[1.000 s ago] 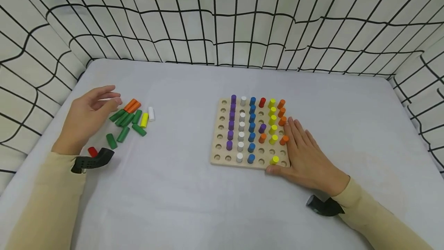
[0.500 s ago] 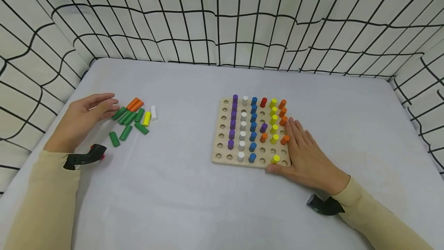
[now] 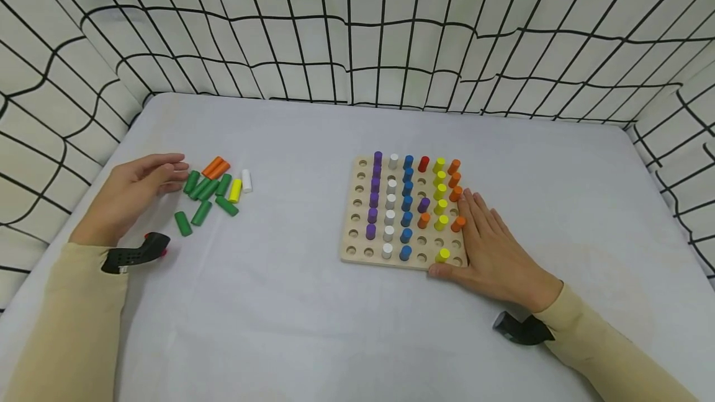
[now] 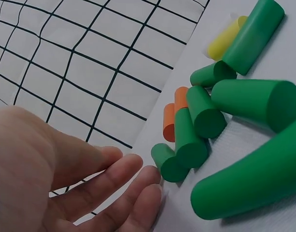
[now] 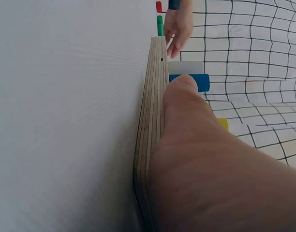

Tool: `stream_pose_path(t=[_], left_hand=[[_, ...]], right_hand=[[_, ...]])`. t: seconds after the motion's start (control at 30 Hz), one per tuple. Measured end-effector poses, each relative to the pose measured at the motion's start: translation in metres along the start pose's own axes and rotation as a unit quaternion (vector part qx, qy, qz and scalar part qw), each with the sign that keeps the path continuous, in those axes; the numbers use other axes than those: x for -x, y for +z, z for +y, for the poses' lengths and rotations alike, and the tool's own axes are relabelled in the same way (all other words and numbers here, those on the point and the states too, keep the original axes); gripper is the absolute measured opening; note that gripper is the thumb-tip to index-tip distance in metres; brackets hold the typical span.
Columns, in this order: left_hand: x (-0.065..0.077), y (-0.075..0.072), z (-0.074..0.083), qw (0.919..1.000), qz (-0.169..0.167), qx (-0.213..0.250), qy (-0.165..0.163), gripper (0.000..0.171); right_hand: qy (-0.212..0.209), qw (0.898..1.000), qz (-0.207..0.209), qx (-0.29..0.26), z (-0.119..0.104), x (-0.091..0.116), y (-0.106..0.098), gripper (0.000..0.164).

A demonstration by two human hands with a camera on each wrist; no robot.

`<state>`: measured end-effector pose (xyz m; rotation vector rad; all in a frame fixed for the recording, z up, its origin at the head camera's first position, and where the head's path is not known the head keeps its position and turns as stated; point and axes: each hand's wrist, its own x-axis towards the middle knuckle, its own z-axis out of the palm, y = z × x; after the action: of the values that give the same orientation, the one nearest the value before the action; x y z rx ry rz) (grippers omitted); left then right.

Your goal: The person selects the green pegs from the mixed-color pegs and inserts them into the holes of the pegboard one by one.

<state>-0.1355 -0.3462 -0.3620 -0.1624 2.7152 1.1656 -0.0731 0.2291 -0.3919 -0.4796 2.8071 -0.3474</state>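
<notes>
My left hand (image 3: 131, 194) is at the left edge of a loose pile of wooden pegs, fingers loosely bent and holding nothing. Its fingertips are right at the nearest green peg (image 3: 191, 181); the left wrist view shows that green peg (image 4: 168, 163) close beside the fingers. More green pegs, two orange pegs (image 3: 215, 167), a yellow peg (image 3: 235, 190) and a white peg (image 3: 246, 180) lie there. My right hand (image 3: 499, 253) rests with straight fingers along the right side of the wooden pegboard (image 3: 350, 244), thumb at its front edge. In the right wrist view the thumb (image 5: 186, 101) lies against the layered board edge.
Columns of purple, white, blue and yellow pegs stand in the board, with a mixed column and orange pegs (image 3: 458, 223) at right. A red peg (image 3: 163, 252) is mostly hidden under the left wrist camera (image 3: 136, 254). Black-gridded white cloth (image 3: 313, 36) walls the table's back and sides.
My left hand has come slightly left and nearer me since a second ago. The green peg at its fingertips has turned and shifted a little. The right hand stays on the board.
</notes>
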Motion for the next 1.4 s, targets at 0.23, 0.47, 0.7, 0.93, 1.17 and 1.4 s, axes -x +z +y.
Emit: stream_pose_path(t=[0.23, 0.47, 0.7, 0.93, 1.17, 1.4], left_hand=[[-0.003, 0.006, 0.001, 0.9986, -0.002, -0.049, -0.020, 0.075], [-0.004, 0.009, 0.003, 0.9975, 0.002, -0.070, -0.004, 0.075], [-0.004, 0.012, 0.006, 0.9953, 0.023, -0.094, -0.003, 0.065], [-0.005, 0.015, 0.010, 0.9903, 0.043, -0.132, 0.003, 0.054], [-0.002, 0.014, 0.013, 0.9891, 0.048, -0.139, 0.005, 0.048], [0.000, 0.009, 0.013, 0.9931, 0.040, -0.110, -0.010, 0.053]], right_hand=[[-0.002, 1.000, 0.002, 0.000, -0.001, 0.000, -0.001, 0.131], [-0.003, 1.000, 0.004, -0.004, -0.001, 0.000, 0.000, 0.131], [-0.001, 1.000, 0.001, -0.004, -0.001, 0.000, -0.001, 0.131], [0.000, 1.000, 0.002, -0.008, -0.001, 0.000, -0.001, 0.131], [-0.001, 1.000, 0.004, -0.010, -0.001, 0.000, -0.001, 0.132], [0.000, 1.000, 0.005, -0.012, -0.001, 0.000, -0.001, 0.132]])
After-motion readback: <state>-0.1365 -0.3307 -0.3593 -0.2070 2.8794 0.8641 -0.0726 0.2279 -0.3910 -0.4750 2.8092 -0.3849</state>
